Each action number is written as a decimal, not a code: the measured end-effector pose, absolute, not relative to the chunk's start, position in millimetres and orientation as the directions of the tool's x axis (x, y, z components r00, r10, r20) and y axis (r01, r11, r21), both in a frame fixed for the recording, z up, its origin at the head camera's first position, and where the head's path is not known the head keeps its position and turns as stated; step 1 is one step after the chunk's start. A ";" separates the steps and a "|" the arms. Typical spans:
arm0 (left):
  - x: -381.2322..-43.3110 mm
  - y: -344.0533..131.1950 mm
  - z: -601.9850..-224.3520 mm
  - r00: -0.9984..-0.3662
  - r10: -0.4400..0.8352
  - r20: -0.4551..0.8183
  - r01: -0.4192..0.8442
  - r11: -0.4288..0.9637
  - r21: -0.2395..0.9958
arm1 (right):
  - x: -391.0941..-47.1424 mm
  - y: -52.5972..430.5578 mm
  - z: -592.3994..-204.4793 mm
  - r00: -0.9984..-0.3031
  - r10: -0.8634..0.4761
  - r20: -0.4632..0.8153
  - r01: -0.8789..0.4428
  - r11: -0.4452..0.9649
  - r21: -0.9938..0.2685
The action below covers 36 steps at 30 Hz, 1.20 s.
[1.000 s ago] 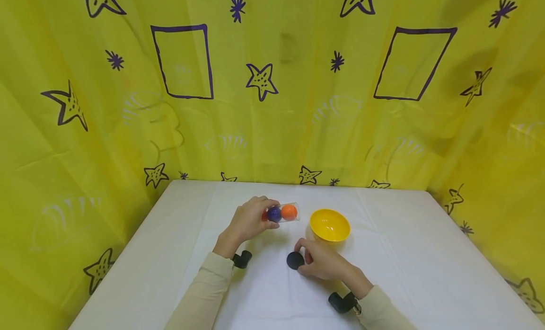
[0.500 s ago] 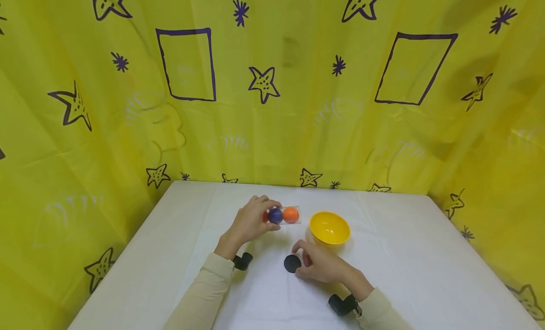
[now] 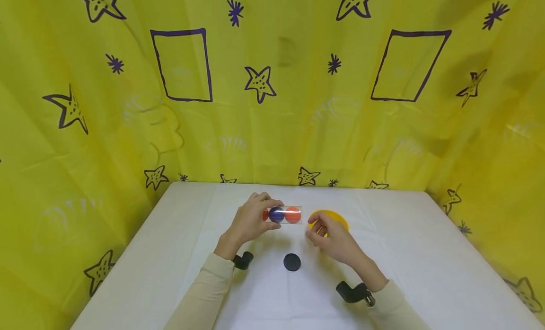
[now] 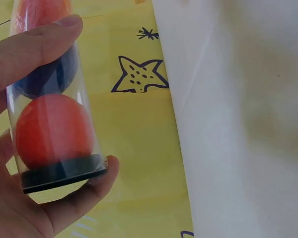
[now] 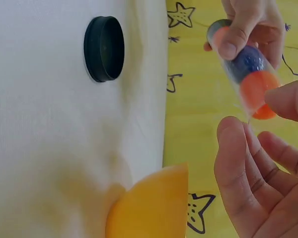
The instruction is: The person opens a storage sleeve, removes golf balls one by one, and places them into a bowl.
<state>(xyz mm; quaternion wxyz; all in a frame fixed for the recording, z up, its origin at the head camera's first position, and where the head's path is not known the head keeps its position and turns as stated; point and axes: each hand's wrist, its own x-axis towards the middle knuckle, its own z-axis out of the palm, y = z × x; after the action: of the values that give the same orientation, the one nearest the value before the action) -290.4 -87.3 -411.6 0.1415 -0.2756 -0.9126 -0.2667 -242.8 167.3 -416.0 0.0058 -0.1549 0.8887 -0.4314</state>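
Observation:
A clear tube (image 4: 84, 106) lies sideways in the grip of my left hand (image 3: 250, 219), raised over the table. Inside it sit a red ball (image 4: 54, 131), a dark blue ball (image 3: 276, 214) and an orange ball (image 3: 293, 215) in a row. A black cap (image 4: 64, 172) closes the end by my left palm; the end towards the right has no cap. My right hand (image 3: 334, 239) hovers just beside that end, fingers loosely bent and holding nothing. In the right wrist view another black cap (image 5: 105, 48) rests on the white table.
Behind my right hand stands a yellow bowl (image 3: 339, 216), partly hidden by it. White cloth covers the table (image 3: 170, 273). A yellow curtain (image 3: 272, 131) with drawn stars surrounds the back and sides.
My right hand has let go of the black cap, leaving it on the table, and has moved up and right to the tube's uncapped end. The left hand has barely moved.

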 end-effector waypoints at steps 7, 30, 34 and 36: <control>-289.4 -83.8 -406.8 -0.787 0.464 0.406 0.609 0.691 0.389 | -250.6 178.0 -414.2 -0.944 -0.296 0.146 -0.290 0.534 -0.794; -283.1 -82.4 -400.1 -0.760 0.517 0.394 0.641 0.698 0.319 | -251.7 175.7 -418.3 -0.938 -0.330 0.109 -0.266 0.479 -0.836; -283.2 -81.4 -400.5 -0.760 0.517 0.394 0.640 0.701 0.314 | -250.7 176.7 -417.0 -0.934 -0.336 0.118 -0.278 0.480 -0.832; -283.2 -80.9 -400.7 -0.762 0.518 0.389 0.639 0.700 0.320 | -249.8 176.8 -416.0 -0.937 -0.329 0.116 -0.271 0.477 -0.836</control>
<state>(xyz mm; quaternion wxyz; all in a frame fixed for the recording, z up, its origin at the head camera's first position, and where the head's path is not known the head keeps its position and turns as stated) -283.2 -80.9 -400.7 0.1358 -0.3172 -0.9118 -0.2224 -249.8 176.8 -416.0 0.0300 -0.1747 0.8587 -0.4808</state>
